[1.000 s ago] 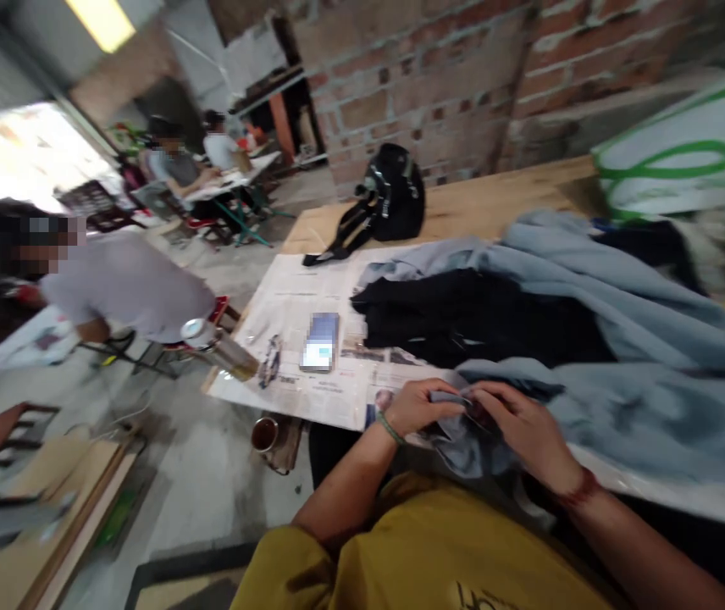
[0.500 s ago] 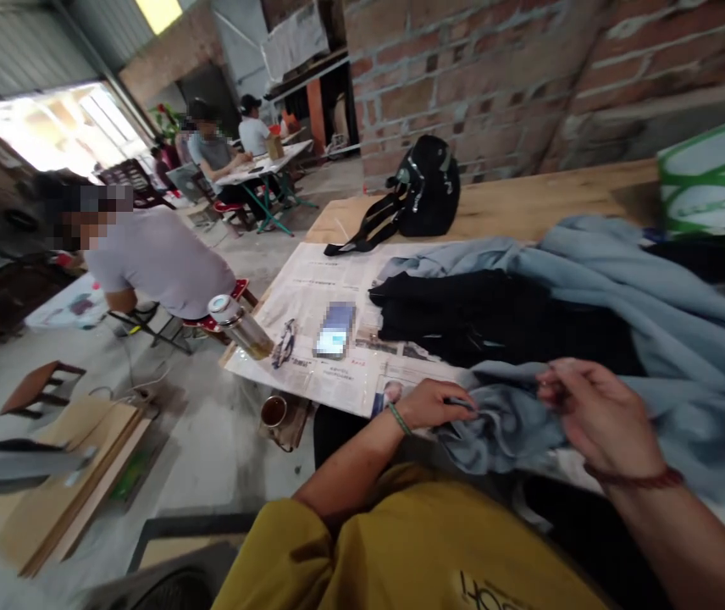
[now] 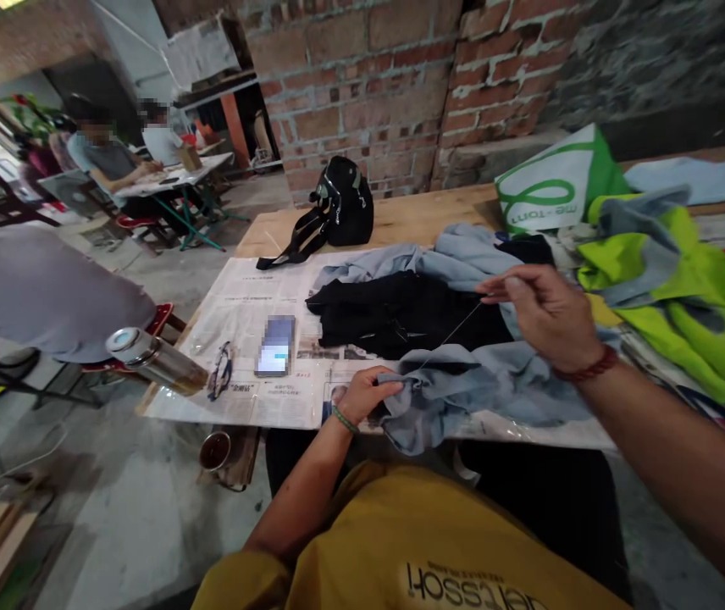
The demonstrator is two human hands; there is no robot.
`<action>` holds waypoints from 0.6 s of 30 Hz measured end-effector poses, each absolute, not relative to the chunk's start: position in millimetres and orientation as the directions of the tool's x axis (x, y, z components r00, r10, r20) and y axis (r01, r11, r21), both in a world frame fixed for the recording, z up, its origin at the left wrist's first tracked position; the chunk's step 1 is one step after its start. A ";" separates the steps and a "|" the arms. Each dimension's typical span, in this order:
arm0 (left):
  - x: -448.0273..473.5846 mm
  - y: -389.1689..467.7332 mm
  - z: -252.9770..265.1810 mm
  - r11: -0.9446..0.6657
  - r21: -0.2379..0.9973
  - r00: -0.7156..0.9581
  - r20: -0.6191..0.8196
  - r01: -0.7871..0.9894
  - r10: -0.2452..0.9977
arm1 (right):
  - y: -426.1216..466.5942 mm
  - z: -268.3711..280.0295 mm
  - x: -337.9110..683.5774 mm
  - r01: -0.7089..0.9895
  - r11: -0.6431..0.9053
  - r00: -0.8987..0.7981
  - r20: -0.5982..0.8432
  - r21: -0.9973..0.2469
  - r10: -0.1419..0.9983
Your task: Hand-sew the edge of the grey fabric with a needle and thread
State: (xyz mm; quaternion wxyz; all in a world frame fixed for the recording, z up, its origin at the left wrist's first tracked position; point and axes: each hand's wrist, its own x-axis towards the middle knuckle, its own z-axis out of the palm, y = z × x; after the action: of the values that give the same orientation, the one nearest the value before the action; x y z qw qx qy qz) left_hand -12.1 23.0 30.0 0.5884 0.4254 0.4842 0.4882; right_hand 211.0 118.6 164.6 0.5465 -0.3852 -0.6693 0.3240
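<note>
My left hand (image 3: pixel 364 396) pinches a bunched fold of a grey-blue garment (image 3: pixel 423 421) at the table's near edge. A thin thread (image 3: pixel 459 329) runs taut from that fold up to my right hand (image 3: pixel 544 318), which is raised over the cloth. The right fingers are pressed together on the thread's upper end; whether a needle is there is too small to tell. Black cloth (image 3: pixel 394 309) lies on the table behind the fold, with more of the grey-blue fabric around it.
On the newspaper-covered table (image 3: pixel 203 296) lie a phone (image 3: pixel 275 346), eyeglasses (image 3: pixel 220 371) and a steel flask (image 3: pixel 156 360). Behind are a black bag (image 3: pixel 346 203), a green-and-white bag (image 3: pixel 559 182) and yellow-green clothing (image 3: pixel 686 288). A cup (image 3: pixel 215 451) stands low at left. Co-workers sit to the left.
My right hand has risen up and away from the left, drawing the thread out straight. The left hand keeps its grip on the fold. The view has turned to the right.
</note>
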 end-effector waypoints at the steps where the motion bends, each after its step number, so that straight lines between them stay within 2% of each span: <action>1: -12.1 22.8 30.6 0.164 0.971 0.052 -0.157 -0.174 0.986 | 120.4 173.0 216.0 0.228 0.530 -0.115 0.517 -0.817 0.848; 3: -12.5 22.1 31.8 0.161 0.969 0.048 -0.155 -0.188 0.987 | 120.2 186.9 221.3 0.275 0.558 -0.139 0.542 -0.783 0.829; 6: -13.2 20.9 34.0 0.152 0.968 0.042 -0.147 -0.200 0.988 | 113.2 193.4 217.3 0.218 0.517 -0.144 0.497 -0.828 0.856; 9: -13.7 19.9 34.9 0.148 0.965 0.035 -0.144 -0.215 0.989 | 103.8 173.1 204.6 0.164 0.413 -0.148 0.392 -0.896 0.908; 11: -14.0 19.9 33.5 0.139 0.961 0.014 -0.139 -0.238 0.990 | 98.0 146.0 195.2 0.184 0.358 -0.211 0.319 -0.916 0.924; 15: -14.8 22.2 26.9 0.085 0.944 -0.057 -0.108 -0.318 0.993 | 90.7 89.0 184.0 0.420 0.422 -0.405 0.250 -0.804 0.879; 18: -15.7 25.2 22.7 0.039 0.933 -0.168 -0.105 -0.358 0.980 | 93.3 67.3 191.8 0.497 0.387 -0.324 0.248 -0.776 0.913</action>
State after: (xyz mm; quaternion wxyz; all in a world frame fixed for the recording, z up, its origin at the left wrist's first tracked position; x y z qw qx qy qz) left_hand -15.7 25.2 22.7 0.5513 0.3350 0.4641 0.6070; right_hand 191.8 93.3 67.3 0.3481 -0.4659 -0.7566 0.2988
